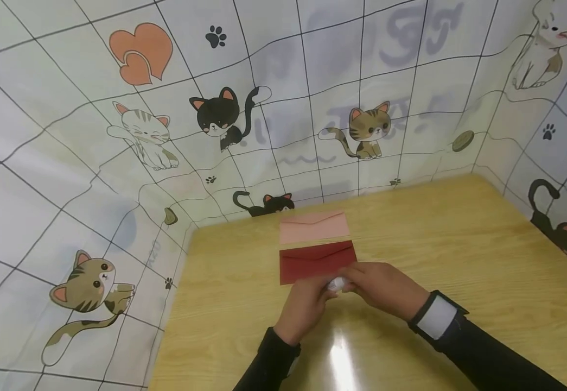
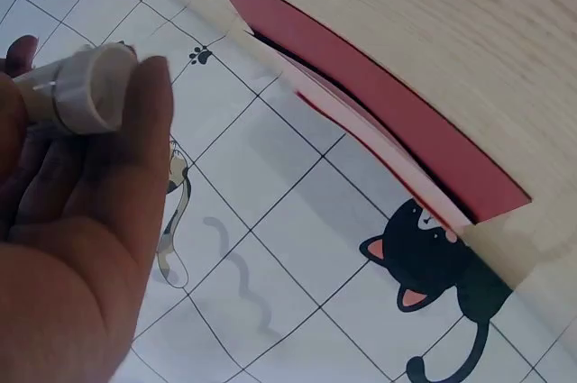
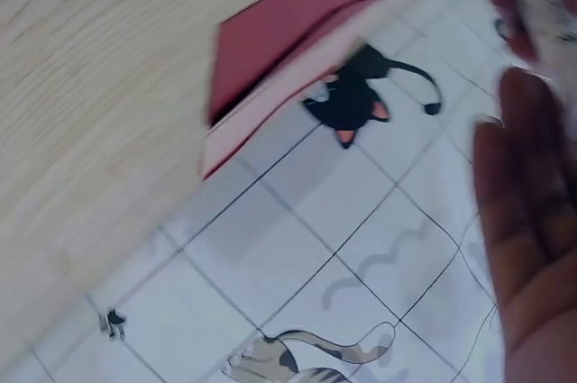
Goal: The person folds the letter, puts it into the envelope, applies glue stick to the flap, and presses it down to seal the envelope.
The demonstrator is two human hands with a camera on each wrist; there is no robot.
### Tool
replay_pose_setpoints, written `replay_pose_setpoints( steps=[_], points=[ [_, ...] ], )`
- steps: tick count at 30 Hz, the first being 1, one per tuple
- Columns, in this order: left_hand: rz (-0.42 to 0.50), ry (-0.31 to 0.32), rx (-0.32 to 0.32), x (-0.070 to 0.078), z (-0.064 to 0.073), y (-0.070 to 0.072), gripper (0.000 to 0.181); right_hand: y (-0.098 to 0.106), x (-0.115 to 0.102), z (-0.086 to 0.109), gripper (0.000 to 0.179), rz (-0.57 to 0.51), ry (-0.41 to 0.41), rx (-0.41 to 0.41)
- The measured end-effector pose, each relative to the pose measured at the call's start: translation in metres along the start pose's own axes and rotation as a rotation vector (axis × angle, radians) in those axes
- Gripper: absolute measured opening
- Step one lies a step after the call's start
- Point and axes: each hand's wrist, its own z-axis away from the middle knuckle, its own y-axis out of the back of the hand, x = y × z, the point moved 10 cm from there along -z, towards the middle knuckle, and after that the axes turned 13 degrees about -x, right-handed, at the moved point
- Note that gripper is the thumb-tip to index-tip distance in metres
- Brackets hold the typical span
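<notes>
Above the wooden table, both hands meet at a small white cylindrical tube (image 1: 336,284). My left hand (image 1: 305,304) grips it from the left. In the left wrist view, the tube's round pale end (image 2: 110,87) shows between the fingers. From the other side, my right hand (image 1: 386,288) pinches the tube with its fingertips. Part of the tube (image 3: 541,13) appears at the upper right of the right wrist view, partly hidden. Just beyond the hands lies a dark red envelope (image 1: 312,262), its near right corner overlapped by them. Farther back is a pink envelope (image 1: 314,228).
The pale wooden table (image 1: 224,304) runs up to a white cat-print sheet (image 1: 293,130) at the back and both sides. Light glares off the tabletop near the hands. A white patch (image 1: 438,317) shows on the right cuff.
</notes>
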Motion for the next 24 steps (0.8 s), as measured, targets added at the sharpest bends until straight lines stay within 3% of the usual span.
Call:
replay_pose_setpoints(
  steps=[3, 6, 9, 11, 14, 17, 18, 20, 22, 24],
  points=[
    [-0.021, 0.001, 0.031, 0.001, 0.001, -0.001, 0.018, -0.002, -0.004, 0.002, 0.025, 0.114, 0.042, 0.075],
    [-0.060, 0.005, 0.083, 0.004, 0.004, -0.002, 0.013, -0.004, -0.003, 0.003, 0.051, 0.173, 0.031, 0.152],
    [-0.170, -0.002, 0.161, 0.012, 0.007, -0.002, 0.015, -0.012, 0.007, 0.001, 0.060, 0.079, -0.065, 0.143],
    [-0.272, -0.018, 0.233, 0.020, 0.009, 0.000, 0.020, -0.024, 0.021, -0.002, 0.059, -0.136, -0.188, 0.060],
    [-0.412, -0.062, 0.344, 0.034, 0.013, 0.005, 0.028, -0.052, 0.042, 0.004, 0.061, -0.658, -0.453, -0.078],
    [-0.458, -0.095, 0.402, 0.042, 0.013, 0.009, 0.028, -0.069, 0.045, 0.014, 0.070, -1.090, -0.657, -0.099],
    [-0.450, -0.094, 0.402, 0.041, 0.012, 0.009, 0.028, -0.070, 0.044, 0.016, 0.072, -1.162, -0.681, -0.096],
    [-0.378, -0.080, 0.363, 0.037, 0.008, 0.007, 0.024, -0.065, 0.043, 0.016, 0.072, -1.196, -0.681, -0.076],
    [-0.182, -0.047, 0.249, 0.023, 0.003, 0.002, 0.017, -0.056, 0.045, 0.016, 0.067, -1.127, -0.634, -0.062],
    [0.105, 0.007, 0.113, 0.004, 0.000, -0.006, 0.016, -0.047, 0.046, 0.018, 0.051, -1.004, -0.565, -0.050]
  ],
)
